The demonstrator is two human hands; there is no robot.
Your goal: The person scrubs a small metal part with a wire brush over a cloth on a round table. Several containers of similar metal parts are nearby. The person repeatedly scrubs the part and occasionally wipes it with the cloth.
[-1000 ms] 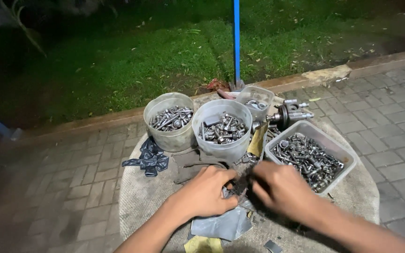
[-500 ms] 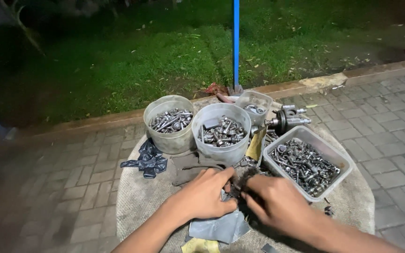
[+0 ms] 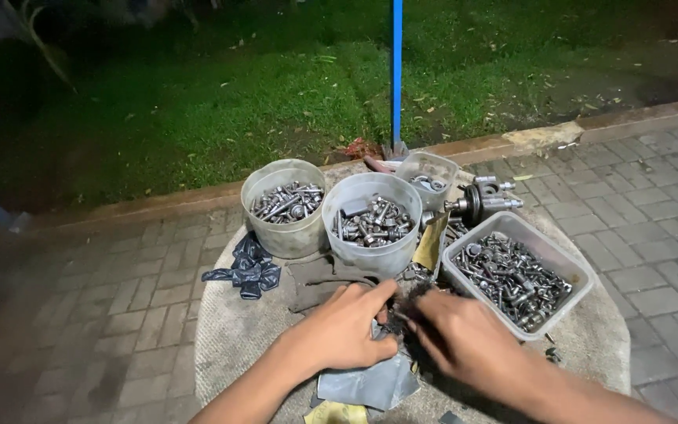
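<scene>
Metal bits pinched between both my hands at the round table's (image 3: 221, 345) near edge.
Left hand (image 3: 344, 330) and right hand (image 3: 464, 341) close fingers on a dark small part (image 3: 402, 312); likely stiff, greasy, best held by its edges.

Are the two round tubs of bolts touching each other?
Cannot tell. In the head view the left tub and the middle tub overlap at their rims, so no contact or gap shows plainly.

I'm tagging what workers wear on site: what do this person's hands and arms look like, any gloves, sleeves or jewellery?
Both are bare. The left hand and right hand wear no gloves, and no ring, watch or bracelet shows. The forearms are uncovered as far as the picture's lower edge, with no sleeve in view. The right hand is slightly blurred.
</scene>
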